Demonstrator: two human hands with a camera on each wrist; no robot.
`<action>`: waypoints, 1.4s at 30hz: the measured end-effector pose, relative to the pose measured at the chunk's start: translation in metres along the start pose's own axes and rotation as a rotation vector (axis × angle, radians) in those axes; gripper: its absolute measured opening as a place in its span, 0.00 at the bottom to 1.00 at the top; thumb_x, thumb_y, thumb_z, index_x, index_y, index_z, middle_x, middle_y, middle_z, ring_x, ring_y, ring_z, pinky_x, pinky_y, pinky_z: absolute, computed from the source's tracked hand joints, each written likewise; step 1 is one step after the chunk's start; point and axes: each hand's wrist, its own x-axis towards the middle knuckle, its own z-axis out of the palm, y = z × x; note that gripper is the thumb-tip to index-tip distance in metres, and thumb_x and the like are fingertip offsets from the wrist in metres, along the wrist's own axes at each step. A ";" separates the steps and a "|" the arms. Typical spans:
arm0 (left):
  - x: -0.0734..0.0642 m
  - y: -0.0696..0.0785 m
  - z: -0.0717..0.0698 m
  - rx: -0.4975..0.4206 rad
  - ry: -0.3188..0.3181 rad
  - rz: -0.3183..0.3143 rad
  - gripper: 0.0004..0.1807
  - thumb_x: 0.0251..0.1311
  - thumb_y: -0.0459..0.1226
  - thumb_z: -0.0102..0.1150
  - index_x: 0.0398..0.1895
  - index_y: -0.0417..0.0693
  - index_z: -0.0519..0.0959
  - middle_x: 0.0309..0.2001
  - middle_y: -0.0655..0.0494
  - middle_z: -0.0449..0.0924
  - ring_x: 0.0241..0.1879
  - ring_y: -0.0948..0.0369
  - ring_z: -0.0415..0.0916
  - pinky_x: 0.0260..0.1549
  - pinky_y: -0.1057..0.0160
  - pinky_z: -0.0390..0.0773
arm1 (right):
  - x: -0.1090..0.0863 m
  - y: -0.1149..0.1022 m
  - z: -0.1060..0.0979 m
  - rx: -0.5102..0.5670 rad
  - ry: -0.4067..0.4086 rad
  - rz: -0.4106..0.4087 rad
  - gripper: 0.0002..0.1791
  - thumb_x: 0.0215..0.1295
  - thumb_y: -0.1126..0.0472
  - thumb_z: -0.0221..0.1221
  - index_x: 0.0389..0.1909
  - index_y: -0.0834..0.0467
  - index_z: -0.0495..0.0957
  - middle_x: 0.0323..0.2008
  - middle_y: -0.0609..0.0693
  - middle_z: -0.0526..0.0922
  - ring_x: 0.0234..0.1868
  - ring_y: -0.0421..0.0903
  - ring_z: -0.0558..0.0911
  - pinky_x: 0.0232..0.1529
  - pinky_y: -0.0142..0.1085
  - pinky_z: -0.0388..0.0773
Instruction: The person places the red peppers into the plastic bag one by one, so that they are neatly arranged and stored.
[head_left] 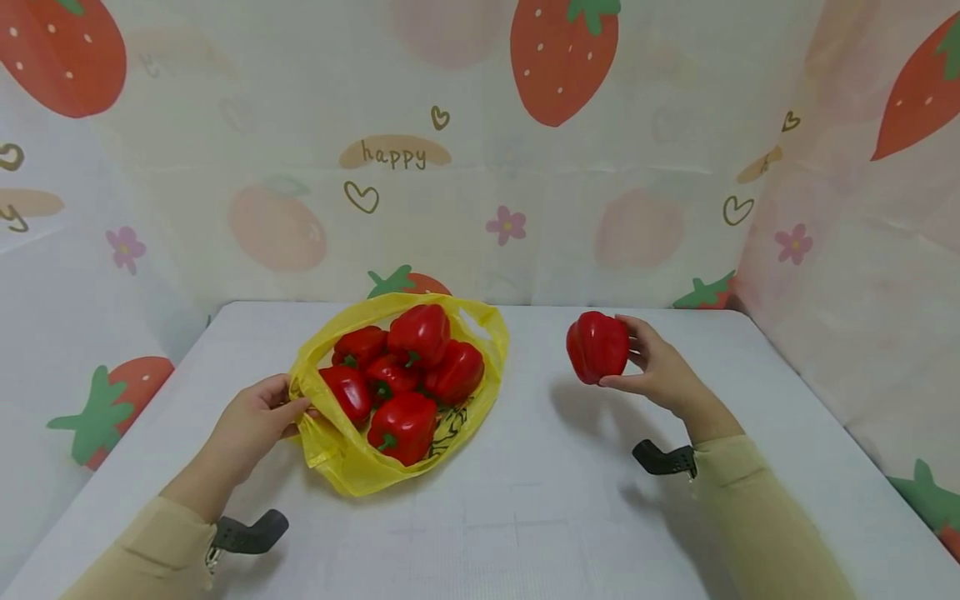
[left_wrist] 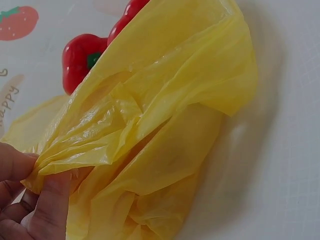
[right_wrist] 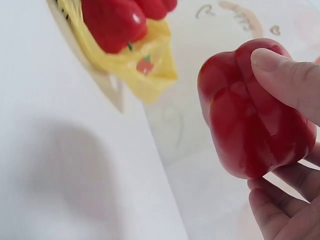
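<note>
A yellow plastic bag (head_left: 360, 479) lies open on the table, with several red bell peppers (head_left: 405, 427) inside it. My left hand (head_left: 258, 421) pinches the bag's left rim between thumb and fingers; in the left wrist view the bag's folds (left_wrist: 125, 135) gather at the fingertips. Off to the right of the bag, my right hand (head_left: 667, 371) grips a single red bell pepper (head_left: 597, 347) above the table. The right wrist view shows that pepper (right_wrist: 250, 110) between the thumb on one side and the fingers beneath.
A white table (head_left: 510, 533) carries the bag. Behind it and at both sides hangs a cloth (head_left: 450, 225) printed with strawberries, hearts and flowers. Each wrist wears a black strap-like device (head_left: 251, 533).
</note>
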 end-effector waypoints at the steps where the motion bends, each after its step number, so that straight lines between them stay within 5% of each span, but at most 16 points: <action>1: 0.000 0.000 0.000 0.000 0.000 0.000 0.27 0.63 0.46 0.50 0.62 0.42 0.63 0.56 0.43 0.69 0.47 0.55 0.72 0.45 0.62 0.77 | 0.003 -0.004 0.004 0.004 -0.006 -0.010 0.53 0.42 0.56 0.72 0.67 0.55 0.51 0.60 0.55 0.63 0.59 0.57 0.66 0.48 0.49 0.76; 17: 0.002 -0.002 -0.003 0.000 -0.012 0.023 0.26 0.63 0.46 0.50 0.60 0.41 0.65 0.54 0.43 0.70 0.46 0.55 0.72 0.43 0.62 0.78 | 0.046 -0.066 0.069 0.068 -0.138 -0.179 0.49 0.42 0.58 0.72 0.65 0.51 0.56 0.59 0.47 0.66 0.57 0.48 0.69 0.51 0.41 0.75; 28: 0.003 -0.006 -0.005 -0.024 -0.020 0.036 0.25 0.63 0.46 0.50 0.59 0.42 0.65 0.53 0.44 0.71 0.46 0.55 0.73 0.42 0.64 0.78 | 0.057 -0.109 0.108 0.131 -0.220 -0.285 0.46 0.45 0.60 0.70 0.65 0.55 0.57 0.59 0.48 0.67 0.58 0.45 0.69 0.57 0.38 0.69; 42: 0.002 -0.007 -0.006 -0.006 -0.012 0.038 0.24 0.64 0.46 0.50 0.58 0.41 0.66 0.52 0.44 0.70 0.45 0.55 0.72 0.42 0.64 0.78 | 0.064 -0.137 0.145 0.106 -0.272 -0.217 0.46 0.43 0.54 0.71 0.64 0.47 0.57 0.56 0.46 0.68 0.56 0.45 0.69 0.45 0.41 0.78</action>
